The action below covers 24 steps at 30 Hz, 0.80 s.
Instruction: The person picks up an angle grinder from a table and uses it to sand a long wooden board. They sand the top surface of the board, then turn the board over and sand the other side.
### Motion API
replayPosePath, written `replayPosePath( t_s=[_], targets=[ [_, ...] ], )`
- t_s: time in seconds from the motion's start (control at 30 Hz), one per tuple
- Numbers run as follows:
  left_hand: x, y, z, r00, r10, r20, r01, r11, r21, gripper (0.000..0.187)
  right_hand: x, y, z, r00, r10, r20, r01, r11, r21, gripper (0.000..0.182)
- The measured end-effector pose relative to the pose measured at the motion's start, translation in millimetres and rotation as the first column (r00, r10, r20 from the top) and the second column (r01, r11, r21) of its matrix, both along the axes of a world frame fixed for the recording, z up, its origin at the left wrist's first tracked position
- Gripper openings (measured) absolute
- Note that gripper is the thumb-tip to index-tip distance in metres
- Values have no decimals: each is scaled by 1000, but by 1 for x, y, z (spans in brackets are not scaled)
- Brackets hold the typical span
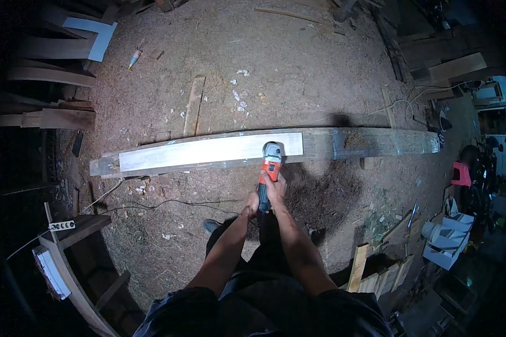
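While the right hand [274, 188] closes its grip on the grinder [270, 166] and the left hand [252, 203] clasps it farther back, the tool shows an orange body, black rear and silvery head over the white board [208, 151], near its right end, atop a longer, darker plank [319, 144] above the ground [152, 90].

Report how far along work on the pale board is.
Done, it seems: the pale board lies on the darker beam, its top mostly light. In hand: the left hand and right hand grip the orange power tool, its head near the board's right end. Left, probably: finishing this face; remaining roughness can't be judged.
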State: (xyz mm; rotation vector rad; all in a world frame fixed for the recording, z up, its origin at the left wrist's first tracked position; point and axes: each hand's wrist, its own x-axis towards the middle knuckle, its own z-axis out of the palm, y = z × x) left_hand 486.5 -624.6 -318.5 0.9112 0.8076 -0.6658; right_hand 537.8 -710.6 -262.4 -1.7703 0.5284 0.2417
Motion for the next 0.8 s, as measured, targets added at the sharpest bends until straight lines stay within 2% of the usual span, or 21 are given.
replayPosePath(
  t_s=[0.03, 0.1, 0.13, 0.17, 0.23, 0.27, 0.4, 0.47, 0.5, 0.53, 0.57, 0.6, 0.63, 0.7, 0.77, 0.8],
  targets=[
    [5, -7, -6, 1000, -1, -6, 1, 1000, 3, 48, 2, -10, -1, 1000, -1, -6, 1, 1000, 3, 36],
    [9, -22, -24, 961, -259, 91, 234, 947, 220, 47, 8, -28, 3, 998, -68, 6, 67, 997, 48, 37],
    [10, -37, -20, 984, -172, -42, 176, 975, 139, 49, 11, -39, 6, 998, -60, 32, 58, 996, 70, 36],
    [10, -49, -32, 983, -175, -46, 180, 974, 138, 49, 13, -48, 5, 998, -64, 28, 62, 996, 71, 36],
    [-8, -71, -127, 965, -222, 143, 160, 922, 352, 51, 13, -65, -10, 995, -60, 78, 61, 998, -13, 35],
    [-19, -70, -180, 944, -273, 185, 206, 926, 315, 52, 15, -68, 10, 993, -80, 81, 76, 996, 41, 33],
    [-20, -90, -180, 936, -258, 239, 170, 927, 334, 51, 14, -86, 12, 990, -91, 111, 84, 994, 73, 31],
    [-23, -91, -179, 979, 64, 192, -67, 998, 10, 45, 10, -92, 3, 993, -77, 92, 76, 997, 21, 30],
    [-26, -93, -181, 967, 218, 129, -199, 969, -147, 43, 11, -91, 9, 993, -79, 90, 77, 997, 21, 30],
    [-29, -94, -183, 967, 219, 127, -200, 969, -147, 43, 11, -90, 15, 989, -97, 112, 93, 995, 39, 32],
    [-30, -94, -186, 966, -15, 259, -25, 988, 150, 43, 13, -88, 20, 984, -114, 135, 107, 993, 58, 33],
    [-32, -93, -185, 911, -274, 308, 114, 886, 450, 44, 13, -86, 23, 985, -113, 134, 106, 993, 59, 33],
    [-31, -89, -185, 912, -273, 307, 113, 885, 451, 44, 13, -85, 26, 991, -97, 96, 91, 994, 64, 32],
    [-26, -76, -180, 955, -251, 159, 211, 950, 231, 51, 14, -80, 31, 996, -72, 58, 68, 995, 72, 31],
    [-26, -69, -158, 974, -183, 135, 152, 966, 209, 52, 16, -70, 34, 996, -31, 89, 26, 998, 56, 30],
    [-20, -64, -125, 987, -118, 112, 96, 978, 185, 53, 15, -65, 28, 996, -22, 91, 16, 998, 61, 30]
  ],
)
